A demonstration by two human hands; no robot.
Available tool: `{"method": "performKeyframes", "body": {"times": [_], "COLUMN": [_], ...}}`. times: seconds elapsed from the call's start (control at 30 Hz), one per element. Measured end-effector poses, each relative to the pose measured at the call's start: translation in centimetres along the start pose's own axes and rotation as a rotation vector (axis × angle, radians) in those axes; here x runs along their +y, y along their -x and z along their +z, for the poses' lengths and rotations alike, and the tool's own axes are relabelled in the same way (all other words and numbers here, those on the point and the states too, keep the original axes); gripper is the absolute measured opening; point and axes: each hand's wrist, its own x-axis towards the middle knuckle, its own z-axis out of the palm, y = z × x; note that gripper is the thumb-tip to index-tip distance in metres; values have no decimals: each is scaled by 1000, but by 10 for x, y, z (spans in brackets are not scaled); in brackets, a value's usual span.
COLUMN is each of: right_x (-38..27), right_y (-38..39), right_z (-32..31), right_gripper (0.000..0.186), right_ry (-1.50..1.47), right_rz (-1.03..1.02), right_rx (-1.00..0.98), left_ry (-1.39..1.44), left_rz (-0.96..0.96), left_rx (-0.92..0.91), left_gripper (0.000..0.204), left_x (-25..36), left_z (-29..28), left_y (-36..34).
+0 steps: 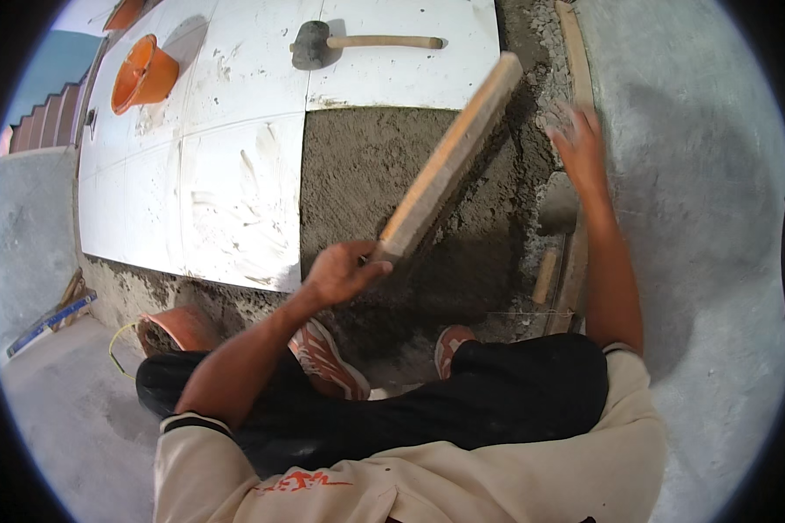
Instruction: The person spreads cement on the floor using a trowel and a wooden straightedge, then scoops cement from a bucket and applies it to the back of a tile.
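- A long wooden straightedge [449,157] is gripped at its near end by the left hand [344,272], the fingers wrapped closed around it; the board is held tilted, its far end raised above the bare mortar bed [384,174] and pointing toward the laid white tiles [235,174].
- The right hand [577,144] is stretched out to the loose mortar by the wooden edge strip [576,61]; it is blurred, so it cannot be told whether its fingers are spread or closed on anything.
- A slip is judged possible: the board is held by one end only, so its weight pulls on the grip, and a drop could gouge the levelled bed.
- The raised far end is near the edge of the laid tiles; a careless swing could chip a tile or knock it out of level.
- The trowel [556,205] is lying on the mortar just beside the right forearm, and could be pressed into the bed by a shift of the arm.
- The shoes [327,357] are planted at the bed's near edge, where a forward lean could dent the mortar.
- The rubber mallet [310,44] and the orange bucket [144,74] are resting on the tiles, well apart from both hands, and are judged no hazard.
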Motion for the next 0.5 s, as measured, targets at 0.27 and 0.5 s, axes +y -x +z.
{"method": "performKeyframes", "body": {"times": [0.27,0.5], "right_x": [20,33], "right_y": [221,220], "right_z": [-6,25], "right_gripper": [58,60], "right_ry": [567,348], "right_rz": [619,327], "right_rx": [-416,70], "left_ry": [514,933], "left_rz": [-68,-224], "left_rx": [1,610], "left_gripper": [62,69], "left_x": [7,-83], "left_z": [-128,-195], "left_y": [83,207]}}
